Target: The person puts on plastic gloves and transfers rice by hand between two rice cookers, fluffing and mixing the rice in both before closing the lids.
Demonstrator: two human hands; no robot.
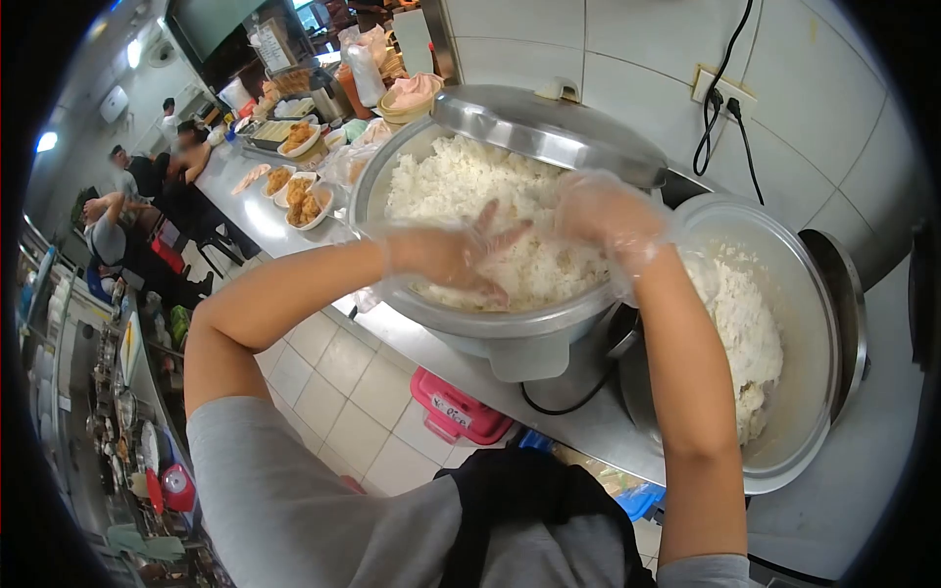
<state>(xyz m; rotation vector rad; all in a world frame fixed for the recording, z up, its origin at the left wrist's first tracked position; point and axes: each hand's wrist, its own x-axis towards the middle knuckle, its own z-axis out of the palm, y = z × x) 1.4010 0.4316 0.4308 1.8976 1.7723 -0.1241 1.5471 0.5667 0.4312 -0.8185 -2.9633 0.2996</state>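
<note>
A large metal rice cooker pot (549,321) full of cooked white rice (480,181) stands on the counter in front of me. My left hand (456,257), in a clear plastic glove, reaches over the rice with its fingers spread and nothing in them. At the pot's right side my right hand (606,218), also gloved, is curled over the rice. Whatever its fingers may hold is hidden. The metal lid (554,132) leans at the back of the pot. To the right, a second wide pot (809,333) holds another heap of rice (745,338).
Bowls of fried food (306,203) stand along the steel counter (250,201) at the left. A pink lidded box (461,407) sits below. Black cords (720,98) hang from a wall socket at the right. Other people (127,211) are in the far left background.
</note>
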